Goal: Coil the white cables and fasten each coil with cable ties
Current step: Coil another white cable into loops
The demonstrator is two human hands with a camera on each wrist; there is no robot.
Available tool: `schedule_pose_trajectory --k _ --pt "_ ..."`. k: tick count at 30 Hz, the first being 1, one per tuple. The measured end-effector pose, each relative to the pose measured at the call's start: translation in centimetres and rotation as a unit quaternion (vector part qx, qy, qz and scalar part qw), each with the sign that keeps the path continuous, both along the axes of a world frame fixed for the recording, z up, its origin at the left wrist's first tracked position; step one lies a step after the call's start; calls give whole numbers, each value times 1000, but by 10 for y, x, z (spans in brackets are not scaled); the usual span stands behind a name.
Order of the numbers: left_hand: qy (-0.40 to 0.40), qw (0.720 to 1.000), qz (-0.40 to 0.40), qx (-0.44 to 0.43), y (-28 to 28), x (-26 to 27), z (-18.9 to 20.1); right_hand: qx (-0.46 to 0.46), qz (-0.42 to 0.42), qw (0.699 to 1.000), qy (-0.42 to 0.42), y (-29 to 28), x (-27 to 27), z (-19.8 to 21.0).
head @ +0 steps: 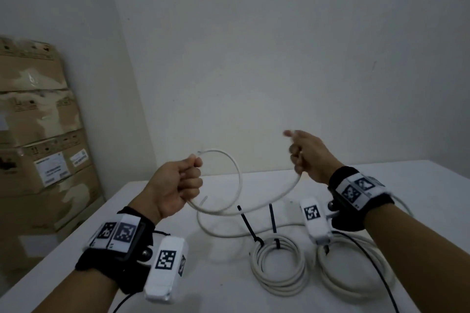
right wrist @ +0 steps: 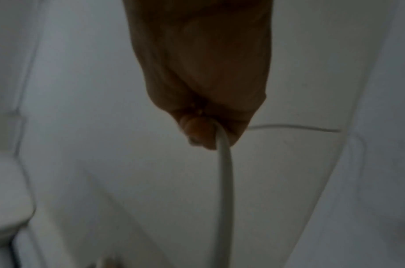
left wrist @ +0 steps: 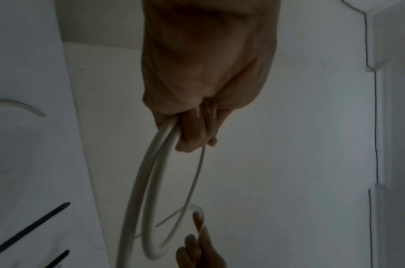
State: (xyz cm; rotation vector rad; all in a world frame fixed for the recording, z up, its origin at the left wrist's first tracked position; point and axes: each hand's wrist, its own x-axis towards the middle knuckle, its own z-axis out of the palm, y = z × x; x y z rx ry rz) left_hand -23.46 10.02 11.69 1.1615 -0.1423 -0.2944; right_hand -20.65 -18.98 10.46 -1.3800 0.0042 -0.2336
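Above the white table [head: 76, 249], my left hand [head: 181, 184] grips a loose white cable [head: 237, 173] that curls in one loop from its fist. In the left wrist view the left hand [left wrist: 197, 127] has its fingers curled round the cable strands [left wrist: 148, 172]. Farther right, my right hand [head: 301, 154] holds the same cable, whose run hangs in an arc between the two hands; the right wrist view shows the cable [right wrist: 224, 172] leaving the closed right hand [right wrist: 208, 130]. A finished white coil [head: 278, 265] with two black cable ties [head: 273, 221] lies on the table.
A second white coil [head: 356, 262] lies at the right under my right forearm. More loose cable [head: 216, 229] trails across the table. Stacked cardboard boxes [head: 38, 134] stand at the left against the wall. Black wrist-camera leads [head: 368, 256] hang from both wrists.
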Motion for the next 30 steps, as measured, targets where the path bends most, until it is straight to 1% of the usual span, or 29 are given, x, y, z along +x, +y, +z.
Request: schedule_pose_trajectory --k 1,2,4,6,10,15,18,22,24,26,28,30 --pt "-5 999 -17 29 -5 -1 -2 -95 39 995 -17 6 -4 1" --pt "-12 998 -31 58 -10 -3 -4 -170 68 983 -33 12 -8 3" --pt "-33 992 -48 112 -18 -5 -7 -268 83 959 -48 21 -14 9" --pt "-55 984 -58 158 -24 -7 -7 -320 87 942 -58 25 -21 17" --pt "-81 969 -71 222 -35 -9 -1 -384 115 912 -84 31 -31 40" --pt "-92 958 -103 251 -50 -11 6 -443 144 880 -92 43 -38 59" --pt "-102 953 -122 259 -56 -14 8 -460 152 869 -99 52 -40 61" --pt "-117 949 -129 262 -59 -18 10 -440 162 875 -119 59 -44 62" --pt "-125 948 -130 260 -60 -19 12 -431 154 878 -136 58 -45 62" --pt "-132 951 -119 252 -62 -21 15 -414 160 886 -137 58 -47 63" --pt "-138 956 -102 239 -65 -21 18 -397 183 890 -128 57 -48 62" --pt "-144 959 -88 226 -69 -20 20 -391 182 893 -132 56 -49 62"
